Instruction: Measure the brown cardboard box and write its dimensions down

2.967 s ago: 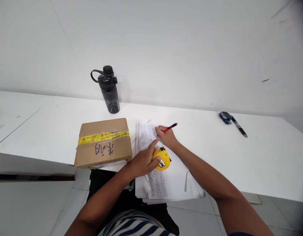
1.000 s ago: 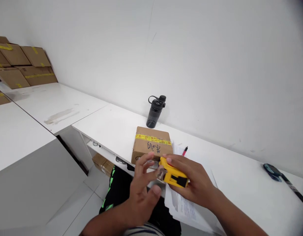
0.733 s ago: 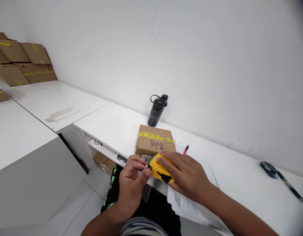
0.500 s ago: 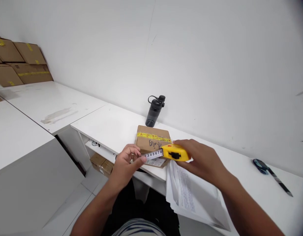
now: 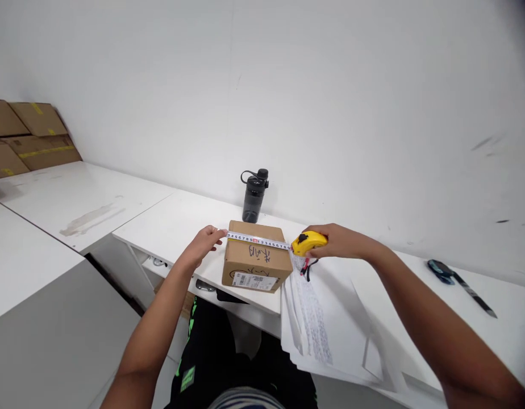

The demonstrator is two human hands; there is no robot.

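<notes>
A yellow tape measure (image 5: 310,243) is gripped in my right hand (image 5: 345,241), just off the right side of a small cardboard box (image 5: 254,258). Its white, numbered blade (image 5: 262,242) stretches across the top of the box, over the yellow packing tape. At the box's left edge my left hand (image 5: 203,245) pinches the free end of the blade between thumb and fingers. Handwriting in black marks the box, and a white label (image 5: 254,281) is on its near side.
A dark water bottle (image 5: 254,196) stands behind the box. Papers (image 5: 330,324) lie to the right, partly over the desk's front edge, with a red and black strap (image 5: 307,268) on them. Farther right are scissors (image 5: 461,287). Cardboard boxes (image 5: 36,139) are stacked at far left.
More blade has been drawn out of the tape measure. My hands have moved apart, and the blade now spans the box top. The view has shifted slightly.
</notes>
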